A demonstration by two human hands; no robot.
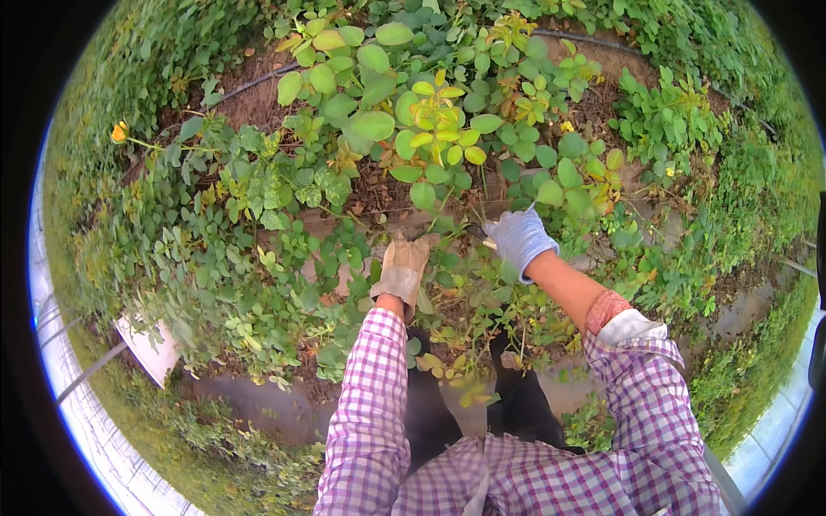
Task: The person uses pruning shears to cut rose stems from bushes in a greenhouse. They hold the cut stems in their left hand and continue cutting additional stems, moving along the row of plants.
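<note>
My left hand [405, 263], in a beige work glove, reaches in among rose stems at the middle of the view. Its fingertips are partly lost against dark litter and leaves, so whether a stem is between them is unclear. To its right, my right hand [518, 238] wears a blue-grey knit glove and grips what look like pruning shears [481, 233]. Their dark blade points left towards the stems, and a pale handle part shows beneath the fist. Just beyond both hands stands a rose shoot [439, 122] with broad green leaves and a yellowish young top.
A dark irrigation hose [258, 80] curves across the soil behind the bushes. One orange-yellow rose bud [119, 133] sticks out at far left. Dense rose foliage [239, 309] spreads on both sides. A white panel [150, 348] stands at lower left beside a metal pipe [90, 374].
</note>
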